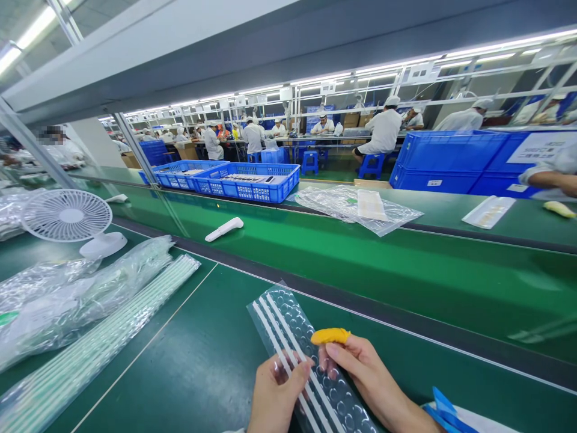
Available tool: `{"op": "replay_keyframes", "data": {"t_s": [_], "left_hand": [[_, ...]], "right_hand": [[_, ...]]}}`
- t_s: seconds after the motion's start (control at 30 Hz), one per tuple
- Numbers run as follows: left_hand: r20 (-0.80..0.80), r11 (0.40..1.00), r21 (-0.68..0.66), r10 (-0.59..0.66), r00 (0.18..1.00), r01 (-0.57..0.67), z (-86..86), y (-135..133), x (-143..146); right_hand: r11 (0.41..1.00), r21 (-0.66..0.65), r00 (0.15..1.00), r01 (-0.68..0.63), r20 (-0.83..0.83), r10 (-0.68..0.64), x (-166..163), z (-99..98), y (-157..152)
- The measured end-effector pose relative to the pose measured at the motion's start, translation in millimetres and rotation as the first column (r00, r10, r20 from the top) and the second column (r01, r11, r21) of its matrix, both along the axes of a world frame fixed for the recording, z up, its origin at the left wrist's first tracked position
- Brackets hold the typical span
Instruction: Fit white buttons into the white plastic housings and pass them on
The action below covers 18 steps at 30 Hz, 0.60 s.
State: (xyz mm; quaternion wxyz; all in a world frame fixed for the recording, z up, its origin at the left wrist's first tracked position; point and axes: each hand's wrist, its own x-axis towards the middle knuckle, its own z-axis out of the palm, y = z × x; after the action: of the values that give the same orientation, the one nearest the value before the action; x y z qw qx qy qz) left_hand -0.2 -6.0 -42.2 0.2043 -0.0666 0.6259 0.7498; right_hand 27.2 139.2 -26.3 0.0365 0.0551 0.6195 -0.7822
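A clear plastic sheet [291,328] with white lengthwise strips and rows of round outlines slants over the green bench at the bottom centre. My left hand [279,391] grips it from the left, the thumb lying across the strips. My right hand [360,364] is at the sheet's right edge, with a yellow finger cot [330,336] on the index finger. Its thumb presses toward that finger, while other fingertips show through the sheet. Whether anything small sits between thumb and index finger is hidden.
A green conveyor belt [315,258] runs beyond the bench, carrying a white curved plastic part [224,230]. Bagged long strips [103,328] and a white fan [71,215] stand left. Blue baskets [252,191] and clear bags [392,218] line the far side. A co-worker's arm [552,177] shows right.
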Motion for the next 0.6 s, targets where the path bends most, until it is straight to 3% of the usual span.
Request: {"op": "replay_keyframes", "data": {"t_s": [0.23,0.4,0.5,0.6], "left_hand": [[0.027,1.0,0.018,0.006,1.0,-0.007,1.0,0,0],[0.039,1.0,0.021,0.005,0.999,-0.006,-4.5,-2,-1],[0.038,0.999,0.041,-0.011,0.999,0.009,-4.4,-2,-1],[0.025,0.997,0.064,-0.043,0.999,0.042,-1.9,-3,-2]], "right_hand": [[0.997,0.074,1.0,-0.019,0.001,0.019,-3,-3.5,0],[0.945,0.274,0.984,0.18,-0.065,-0.168,-4,-3.8,4],[0.856,0.471,0.971,0.214,-0.2,-0.133,0,9.7,6],[0.671,0.719,0.944,0.183,-0.32,0.085,6,27.0,4]]}}
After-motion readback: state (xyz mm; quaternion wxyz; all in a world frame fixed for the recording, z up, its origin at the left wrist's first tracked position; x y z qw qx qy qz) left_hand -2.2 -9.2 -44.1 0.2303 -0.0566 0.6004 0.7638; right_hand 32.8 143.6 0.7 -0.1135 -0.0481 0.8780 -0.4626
